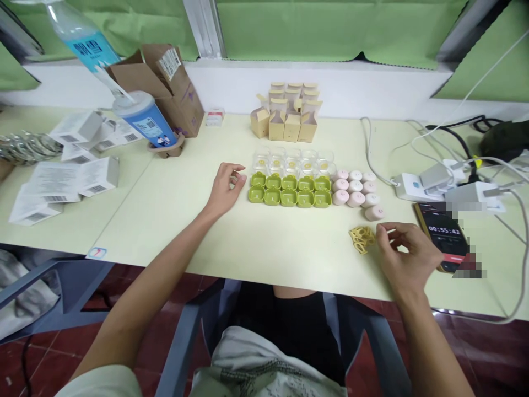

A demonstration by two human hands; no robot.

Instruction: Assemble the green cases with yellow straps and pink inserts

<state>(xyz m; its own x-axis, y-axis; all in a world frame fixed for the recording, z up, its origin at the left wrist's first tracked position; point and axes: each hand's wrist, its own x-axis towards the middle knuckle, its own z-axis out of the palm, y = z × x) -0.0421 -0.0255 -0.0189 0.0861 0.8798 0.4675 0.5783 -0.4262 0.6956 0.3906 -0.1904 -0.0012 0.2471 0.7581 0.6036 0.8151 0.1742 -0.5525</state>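
My left hand point(225, 190) rests at the left end of the green trays, fingers loosely curled and apart, holding nothing. Two rows of small green square trays point(289, 198) lie beside it, with clear plastic covers point(292, 163) behind them. To their right stand several pale pink and white round pieces point(356, 199), one sitting nearer the table's front. My right hand point(407, 256) is just right of a small pile of yellow looped pieces point(362, 239). Its thumb and index finger are pinched together; whatever is between them, if anything, cannot be made out.
Small open cardboard boxes point(291, 127) stand at the back. A phone point(444, 237), a power strip point(417, 187) and cables are on the right. White boxes point(58, 179), a blue cup point(144, 118), a tilted bottle point(88, 47) and a brown carton point(182, 91) occupy the left.
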